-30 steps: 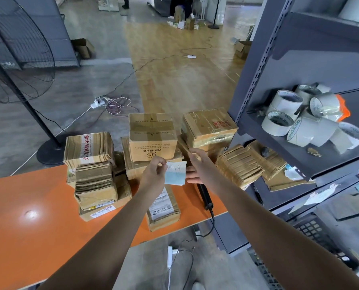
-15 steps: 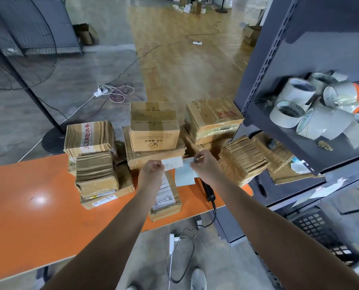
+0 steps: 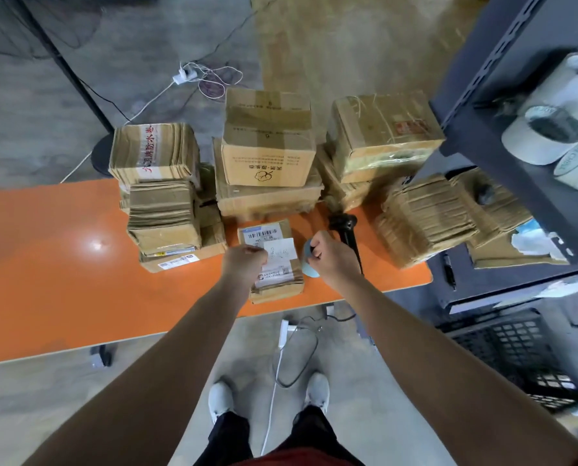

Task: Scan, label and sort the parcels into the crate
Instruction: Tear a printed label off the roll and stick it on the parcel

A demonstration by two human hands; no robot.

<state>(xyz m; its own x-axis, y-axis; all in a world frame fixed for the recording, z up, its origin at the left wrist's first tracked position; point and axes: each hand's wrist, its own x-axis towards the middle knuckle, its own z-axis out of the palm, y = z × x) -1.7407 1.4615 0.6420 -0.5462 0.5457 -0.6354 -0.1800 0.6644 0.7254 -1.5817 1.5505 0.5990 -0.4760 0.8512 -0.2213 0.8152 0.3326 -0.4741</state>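
A small brown parcel point(image 3: 274, 280) with a printed barcode label lies near the front edge of the orange table point(image 3: 62, 280). My left hand point(image 3: 243, 265) pinches a white label point(image 3: 282, 252) just above the parcel's top. My right hand point(image 3: 329, 260), to the parcel's right, grips the pale blue backing paper point(image 3: 309, 269) in curled fingers. A black handheld scanner point(image 3: 346, 232) lies on the table behind my right hand. The black plastic crate point(image 3: 513, 354) stands on the floor at the lower right.
Stacks of cardboard boxes point(image 3: 269, 142) and flat bundles point(image 3: 164, 213) fill the table's far side. A dark metal shelf point(image 3: 502, 146) with tape rolls point(image 3: 546, 132) stands on the right. Cables and a power strip point(image 3: 284, 331) lie on the floor by my feet.
The label and its blue backing have come apart. Both hands have dropped to the parcel, the left with the white label, the right with the backing. The view has tilted downward.
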